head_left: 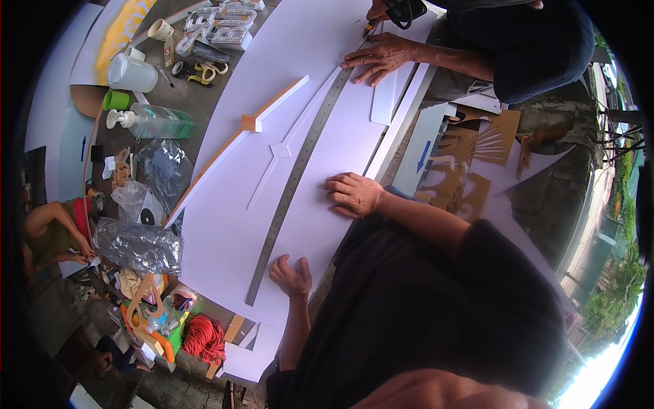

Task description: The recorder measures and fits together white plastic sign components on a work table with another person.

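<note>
My left hand (pixel 291 275) rests on a large white sheet (pixel 320 225), fingers apart, just right of the lower end of a long steel ruler (pixel 293 184). Farther up, my right hand (pixel 353 194) lies flat on the sheet near its right edge, holding nothing. A co-worker's spread hand (pixel 381 58) presses at the ruler's far end. Their other hand (pixel 377 11) is there too, holding a thin tool I can barely make out. Left of the ruler lies a thin white pointer shape with a diamond (pixel 280 151). Beside it is a thicker bent white piece (pixel 272 103) with a brown block.
On the left stand a green-liquid pump bottle (pixel 160 123), a white jug (pixel 131 73), scissors (pixel 204 73) and clear plastic wrap (pixel 139 245). Red cord (pixel 203 339) lies lower left. Brown cut-out boards (pixel 470 157) lie right. Another person (pixel 58 235) sits far left.
</note>
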`<state>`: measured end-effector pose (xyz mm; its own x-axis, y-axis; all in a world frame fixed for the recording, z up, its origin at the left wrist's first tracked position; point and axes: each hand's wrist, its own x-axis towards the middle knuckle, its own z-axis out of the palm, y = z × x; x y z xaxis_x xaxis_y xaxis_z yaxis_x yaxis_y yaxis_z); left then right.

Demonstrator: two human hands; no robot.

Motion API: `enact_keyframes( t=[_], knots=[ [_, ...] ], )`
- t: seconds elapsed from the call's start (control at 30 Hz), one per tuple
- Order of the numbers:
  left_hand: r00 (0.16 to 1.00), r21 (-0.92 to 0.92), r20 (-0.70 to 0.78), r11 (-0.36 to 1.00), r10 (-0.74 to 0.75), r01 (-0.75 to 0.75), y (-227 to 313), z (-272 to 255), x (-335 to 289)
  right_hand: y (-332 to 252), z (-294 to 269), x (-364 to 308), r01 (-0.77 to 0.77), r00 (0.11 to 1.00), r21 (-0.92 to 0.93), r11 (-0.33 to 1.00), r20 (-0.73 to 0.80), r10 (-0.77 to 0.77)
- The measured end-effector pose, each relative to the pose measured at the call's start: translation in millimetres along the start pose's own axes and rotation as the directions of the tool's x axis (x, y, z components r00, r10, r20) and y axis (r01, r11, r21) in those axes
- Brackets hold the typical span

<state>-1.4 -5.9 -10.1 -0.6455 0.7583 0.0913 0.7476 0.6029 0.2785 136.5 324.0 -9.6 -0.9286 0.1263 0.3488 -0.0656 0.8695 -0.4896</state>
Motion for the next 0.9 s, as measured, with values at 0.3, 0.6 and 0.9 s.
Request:
enact_keyframes(
  t=[0.3, 0.6, 0.9],
  knots=[
    [1.0, -0.004, 0.001, 1.0, 0.011, -0.011, 1.0, -1.0, 1.2, -1.0, -2.6, 1.4, -0.001, 1.0, 0.004, 1.0, -0.01, 0.001],
    [1.0, -0.016, 0.006, 1.0, -0.005, 0.005, 0.9, -0.8, 0.5, -0.6, -0.6, 0.2, -0.005, 1.0, -0.006, 1.0, -0.001, 0.005],
    [0.999, -0.014, 0.024, 1.0, -0.023, 0.024, -0.2, -0.2, -0.5, -0.5, -0.2, -0.2, -0.013, 1.0, 0.004, 1.0, 0.012, 0.013]
  ],
)
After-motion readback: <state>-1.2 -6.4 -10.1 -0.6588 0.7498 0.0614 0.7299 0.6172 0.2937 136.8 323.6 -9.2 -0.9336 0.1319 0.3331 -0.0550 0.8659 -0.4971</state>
